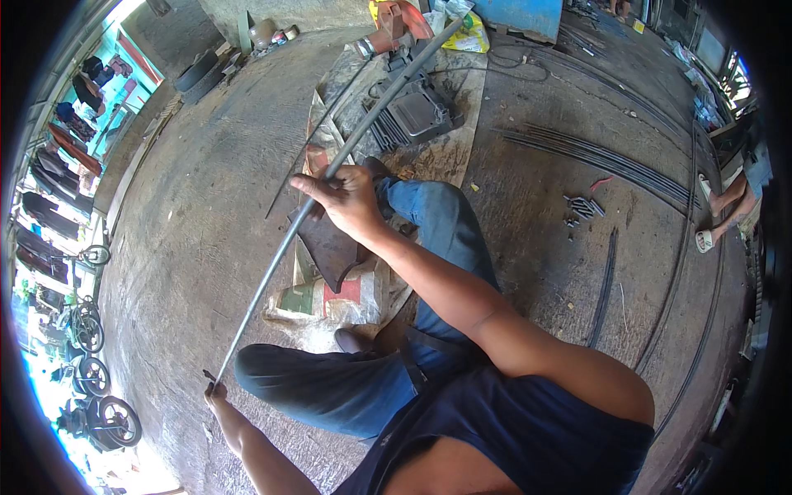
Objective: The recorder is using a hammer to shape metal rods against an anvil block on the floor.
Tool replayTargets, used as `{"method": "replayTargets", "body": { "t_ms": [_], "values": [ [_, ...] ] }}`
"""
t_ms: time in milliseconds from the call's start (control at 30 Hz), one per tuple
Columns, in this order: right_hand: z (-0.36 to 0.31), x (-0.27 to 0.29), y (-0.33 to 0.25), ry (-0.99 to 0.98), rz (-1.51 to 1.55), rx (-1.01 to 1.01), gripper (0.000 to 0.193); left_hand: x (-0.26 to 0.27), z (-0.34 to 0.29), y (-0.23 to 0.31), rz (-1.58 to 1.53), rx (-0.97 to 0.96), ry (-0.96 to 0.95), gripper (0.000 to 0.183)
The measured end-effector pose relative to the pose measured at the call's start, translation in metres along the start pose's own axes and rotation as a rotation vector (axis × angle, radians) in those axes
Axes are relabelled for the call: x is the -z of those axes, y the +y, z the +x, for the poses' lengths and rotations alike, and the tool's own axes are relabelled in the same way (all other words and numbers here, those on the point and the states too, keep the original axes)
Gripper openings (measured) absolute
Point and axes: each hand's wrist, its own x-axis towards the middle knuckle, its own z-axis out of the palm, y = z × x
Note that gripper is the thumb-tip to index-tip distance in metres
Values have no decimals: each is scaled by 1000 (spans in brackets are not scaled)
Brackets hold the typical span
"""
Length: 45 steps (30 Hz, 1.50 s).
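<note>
A long grey metal bar (285, 245) slants across my view from lower left to upper right, above my bent legs. My right hand (351, 198) is closed round its middle, the thumb lying out along one side. At the lower end my left hand (216, 396) grips the bar, far out to the left. A small dark piece (211, 377) shows at that end, too small to make out. Below the bar's upper half lies a black boxy tool or case (421, 109). A dark metal plate (326, 247) rests in front of me, partly under my right arm.
Flattened sacking (359, 299) lies beneath the plate. A bundle of rods (602, 157), short cut metal pieces (584, 208) and more bars (605, 289) lie on the right floor. Another person's legs (726, 202) show at the far right. Tyres (198, 74) stand back left; motorbikes (95, 396) line the left.
</note>
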Motion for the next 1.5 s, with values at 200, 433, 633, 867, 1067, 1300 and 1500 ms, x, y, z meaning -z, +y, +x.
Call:
{"method": "replayTargets", "body": {
  "t_ms": [200, 433, 633, 867, 1067, 1300, 1500],
  "values": [
    [17, 23, 5, 38, -84, -112, 29, -45, 34, -8, -46, -12, 32, 48],
    [56, 162, 55, 411, 15, -506, 67, -35, -13, -70, -1831, 226, -422, 62],
    [82, 393, 99, 692, 94, -550, 47, -29, -45, -409, 683, -80, -346, 58],
    [48, 480, 58, 687, 169, -649, 50, 37, -55, -475, 990, 50, -433, 60],
    [24, 513, 32, 709, 151, -646, 44, 53, -50, -489, 1023, 91, -390, 60],
    [55, 440, 39, 651, 242, -543, 40, 33, -34, -430, 1029, -104, -406, 63],
    [97, 281, 44, 368, 299, -620, 37, -45, -18, -239, 164, 483, -713, 61]
  ]
}}
